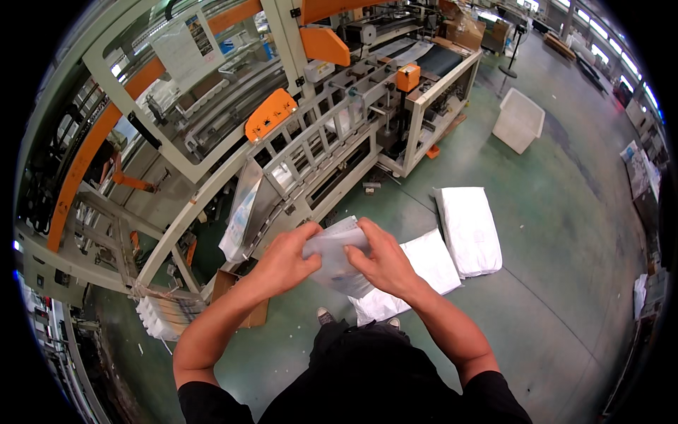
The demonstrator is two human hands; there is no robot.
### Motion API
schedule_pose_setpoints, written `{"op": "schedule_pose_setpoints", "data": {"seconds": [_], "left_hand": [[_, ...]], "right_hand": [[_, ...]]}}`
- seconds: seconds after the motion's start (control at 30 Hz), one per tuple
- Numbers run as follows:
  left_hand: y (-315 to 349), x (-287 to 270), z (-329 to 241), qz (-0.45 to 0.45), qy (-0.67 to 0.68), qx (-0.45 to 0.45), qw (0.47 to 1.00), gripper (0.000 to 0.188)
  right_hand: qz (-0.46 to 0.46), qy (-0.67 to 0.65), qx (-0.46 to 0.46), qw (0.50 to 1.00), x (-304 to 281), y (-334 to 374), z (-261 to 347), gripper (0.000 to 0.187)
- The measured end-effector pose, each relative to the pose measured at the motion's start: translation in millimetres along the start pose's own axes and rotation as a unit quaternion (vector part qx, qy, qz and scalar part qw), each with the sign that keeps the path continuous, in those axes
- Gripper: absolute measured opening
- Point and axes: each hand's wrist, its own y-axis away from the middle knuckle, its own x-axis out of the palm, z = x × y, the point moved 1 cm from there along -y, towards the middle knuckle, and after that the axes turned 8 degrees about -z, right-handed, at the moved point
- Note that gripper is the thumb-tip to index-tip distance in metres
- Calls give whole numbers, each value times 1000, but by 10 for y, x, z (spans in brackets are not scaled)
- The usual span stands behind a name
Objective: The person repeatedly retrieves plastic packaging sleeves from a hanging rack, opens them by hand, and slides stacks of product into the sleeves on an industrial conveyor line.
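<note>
Between my two hands, in front of my body, is a stack of thin translucent plastic bags. My left hand grips its left edge, thumb on the near face and fingers behind. On the opposite edge my right hand is closed the same way, its thumb pressed on the face. The stack's top edge shows between the hands, and its lower part hangs toward the floor. Beyond my left hand, more clear plastic film hangs at the end of the machine's rail.
A long machine with metal rails and orange guards fills the left and far side. Two white packed sacks lie on the green floor at my right. Farther off stands a white bin. A cardboard box sits at my left.
</note>
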Motion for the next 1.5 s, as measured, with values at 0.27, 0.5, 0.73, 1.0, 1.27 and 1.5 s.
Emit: {"op": "schedule_pose_setpoints", "data": {"seconds": [0.27,0.5,0.73,1.0,1.27,1.5], "left_hand": [[-98,92,60,-12,162,3,987,25],[-117,19,213,74,314,-112,940,26],[-30,-30,262,93,353,-151,919,29],[17,-60,272,81,267,-89,956,26],[72,-56,340,25,205,-10,978,26],[216,122,686,-8,184,33,982,23]], "right_hand": [[-57,-37,-4,998,14,-6,-111,54],[3,-41,46,998,22,-17,-91,58],[57,-167,56,983,6,-50,-173,75],[5,97,-238,966,-87,-217,81,71],[197,242,-257,914,22,-450,213,18],[311,273,-120,902,275,-417,23,23]]}}
